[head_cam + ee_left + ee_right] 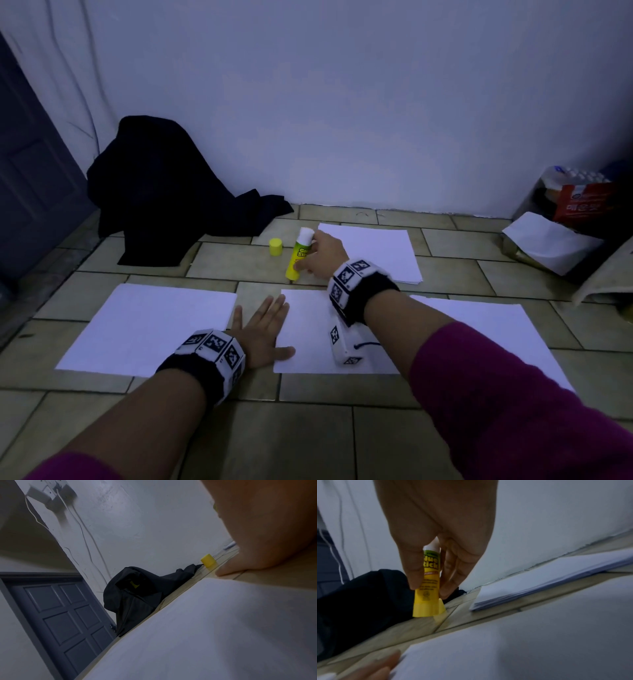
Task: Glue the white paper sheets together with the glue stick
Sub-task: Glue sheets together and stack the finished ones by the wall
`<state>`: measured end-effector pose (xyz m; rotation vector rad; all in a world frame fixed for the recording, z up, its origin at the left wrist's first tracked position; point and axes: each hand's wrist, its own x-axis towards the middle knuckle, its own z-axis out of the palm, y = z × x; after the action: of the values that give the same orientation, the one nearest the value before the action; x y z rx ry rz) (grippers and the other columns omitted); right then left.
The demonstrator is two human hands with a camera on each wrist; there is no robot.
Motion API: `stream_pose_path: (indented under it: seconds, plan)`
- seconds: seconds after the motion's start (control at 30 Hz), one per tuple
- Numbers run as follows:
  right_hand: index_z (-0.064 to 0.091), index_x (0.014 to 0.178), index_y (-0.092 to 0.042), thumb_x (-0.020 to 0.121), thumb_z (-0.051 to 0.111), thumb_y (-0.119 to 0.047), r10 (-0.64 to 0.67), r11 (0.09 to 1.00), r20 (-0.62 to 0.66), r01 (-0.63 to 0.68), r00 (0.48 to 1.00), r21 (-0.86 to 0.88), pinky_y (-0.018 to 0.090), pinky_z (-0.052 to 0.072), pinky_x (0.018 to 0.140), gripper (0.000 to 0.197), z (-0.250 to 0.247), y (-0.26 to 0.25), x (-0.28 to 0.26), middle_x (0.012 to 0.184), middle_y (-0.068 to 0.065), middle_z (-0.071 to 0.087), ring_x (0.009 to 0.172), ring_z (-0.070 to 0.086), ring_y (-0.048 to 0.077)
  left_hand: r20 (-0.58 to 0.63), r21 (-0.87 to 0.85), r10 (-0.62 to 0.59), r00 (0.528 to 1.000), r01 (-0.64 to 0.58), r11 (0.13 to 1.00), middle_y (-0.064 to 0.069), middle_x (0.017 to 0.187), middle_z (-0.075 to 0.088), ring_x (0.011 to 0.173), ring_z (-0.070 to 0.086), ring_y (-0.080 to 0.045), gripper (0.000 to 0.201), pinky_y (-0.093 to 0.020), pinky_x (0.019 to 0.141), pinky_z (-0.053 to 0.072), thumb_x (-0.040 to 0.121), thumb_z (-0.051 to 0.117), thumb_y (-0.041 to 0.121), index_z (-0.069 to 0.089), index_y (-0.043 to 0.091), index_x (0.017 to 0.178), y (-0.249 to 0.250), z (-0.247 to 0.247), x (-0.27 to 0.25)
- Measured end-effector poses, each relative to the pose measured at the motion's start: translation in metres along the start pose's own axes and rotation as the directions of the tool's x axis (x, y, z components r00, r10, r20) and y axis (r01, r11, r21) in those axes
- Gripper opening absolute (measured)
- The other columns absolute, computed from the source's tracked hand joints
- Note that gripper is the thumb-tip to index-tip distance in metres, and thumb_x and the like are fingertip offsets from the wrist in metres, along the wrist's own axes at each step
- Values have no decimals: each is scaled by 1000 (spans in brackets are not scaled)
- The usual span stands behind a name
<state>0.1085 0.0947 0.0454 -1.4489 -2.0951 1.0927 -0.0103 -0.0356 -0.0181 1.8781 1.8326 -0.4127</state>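
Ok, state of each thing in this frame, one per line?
glue stick: uncapped, upright on the floor tile, pinched by right hand
yellow cap: off, standing on the floor left of the stick
middle sheet: flat, pressed by left hand
left sheet: flat, untouched
paper stack: flat by the wall

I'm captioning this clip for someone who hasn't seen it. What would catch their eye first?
The bright yellow glue stick, uncapped and standing on the floor tiles, gripped by the right hand, with its yellow cap just left of it. Nearer the camera, the left hand lies flat across the edge of a white paper sheet. A dark cloth heap sits against the wall.
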Motion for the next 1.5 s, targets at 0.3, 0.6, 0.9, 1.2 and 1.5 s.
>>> stream_pose_path:
  seconds: [0.3, 0.6, 0.9, 1.2, 1.5]
  plan:
    - [53, 113, -4, 80, 63, -7, -135, 945, 31, 138, 990, -296, 37, 50, 73, 35, 29, -12, 18, 102, 18, 65, 94, 61, 34, 29, 38, 21, 999, -23, 999, 3, 156, -31, 145, -24, -15, 118, -56, 113, -10, 54, 4, 79, -22, 15, 149, -3, -1, 1]
    - [47, 129, -8, 77, 73, -13, -55, 967, 35, 62, 998, -246, 34, 50, 85, 58, 28, -7, 17, 119, 14, 60, 106, 60, 28, 41, 45, 14, 999, -16, 999, 2, 156, -30, 145, -23, -15, 114, -57, 114, -8, 60, 8, 77, -22, 13, 149, -3, -4, -1]
    - [36, 141, -11, 82, 73, -32, -10, 939, 119, 50, 993, -341, 29, 35, 101, 73, -43, 25, -47, 143, 7, 43, 130, 42, 21, 50, 30, 26, 998, -28, 999, 2, 155, -32, 144, -25, -16, 90, -56, 114, -9, 97, 38, 55, -24, 13, 149, -3, -5, -4]
    - [-18, 148, -2, 63, 79, -59, 506, 647, 37, -351, 862, -677, 43, 11, 118, 141, -106, 120, -111, 156, 15, -22, 146, -13, 28, 74, 79, 6, 997, -12, 997, 0, 154, -34, 145, -25, -17, 98, -56, 115, -7, 94, 41, 59, -25, 11, 148, 2, -8, -8]
    - [2, 150, -6, 57, 88, -45, 487, 740, 10, -406, 873, -536, 39, 19, 118, 133, -119, 159, -138, 157, 10, 4, 146, 7, 25, 100, 104, 1, 995, -11, 995, 1, 152, -37, 143, -28, -17, 107, -58, 114, -9, 90, 44, 65, -27, 11, 147, 0, -7, -4]
